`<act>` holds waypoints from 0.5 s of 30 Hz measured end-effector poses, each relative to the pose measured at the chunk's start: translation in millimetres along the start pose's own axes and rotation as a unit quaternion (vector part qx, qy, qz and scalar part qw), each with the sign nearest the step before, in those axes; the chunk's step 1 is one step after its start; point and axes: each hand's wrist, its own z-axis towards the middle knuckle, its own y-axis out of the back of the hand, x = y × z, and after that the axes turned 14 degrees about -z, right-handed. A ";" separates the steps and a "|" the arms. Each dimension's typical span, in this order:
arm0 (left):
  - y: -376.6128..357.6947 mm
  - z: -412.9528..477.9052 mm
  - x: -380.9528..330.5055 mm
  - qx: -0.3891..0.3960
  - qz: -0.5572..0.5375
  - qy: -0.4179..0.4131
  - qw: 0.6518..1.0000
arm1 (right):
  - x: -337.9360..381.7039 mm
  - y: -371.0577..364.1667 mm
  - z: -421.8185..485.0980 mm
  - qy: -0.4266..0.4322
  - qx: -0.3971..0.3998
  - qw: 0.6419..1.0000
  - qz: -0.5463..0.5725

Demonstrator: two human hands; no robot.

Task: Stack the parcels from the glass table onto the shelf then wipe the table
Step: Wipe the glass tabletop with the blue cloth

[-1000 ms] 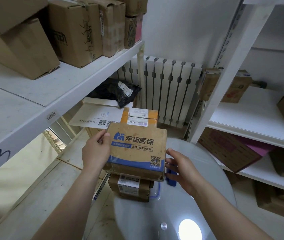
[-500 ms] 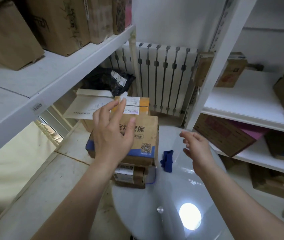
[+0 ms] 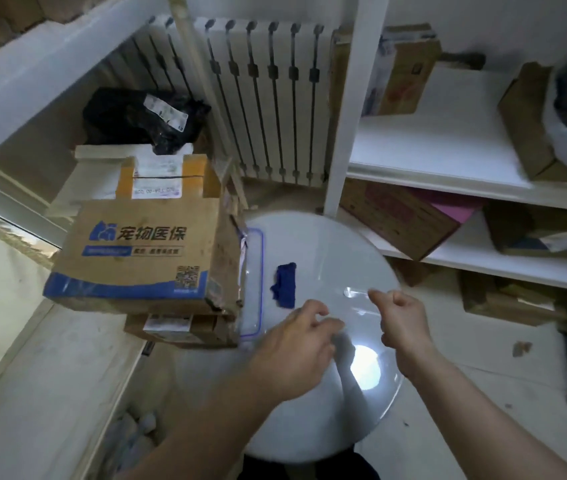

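Nothing is being gripped: left hand (image 3: 295, 355) and right hand (image 3: 401, 323) are being held loosely curled and empty over the glass table (image 3: 327, 244). Blue cloth (image 3: 284, 285) is lying just beyond the left fingertips. Printed parcel (image 3: 136, 251) is resting on a stack at the table's left edge, overhanging; wiping strokes are judged likely to nudge it off.

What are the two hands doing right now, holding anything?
Left hand: open, fingers loosely curled, holding nothing, above the glass table.
Right hand: open, loosely curled, holding nothing.
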 end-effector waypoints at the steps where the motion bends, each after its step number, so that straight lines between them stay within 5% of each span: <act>1: -12.5 3.8 8.9 0.031 0.003 0.039 0.999 | -8.7 1.4 7.4 0.001 0.008 1.000 -0.020; 7: -58.7 19.1 50.5 0.088 -0.007 0.214 0.973 | -37.1 -19.9 51.1 0.045 0.130 0.977 -0.166; 15: -73.8 44.4 118.5 0.062 -0.045 0.245 0.967 | -27.7 -110.5 88.6 0.224 0.226 0.875 -0.365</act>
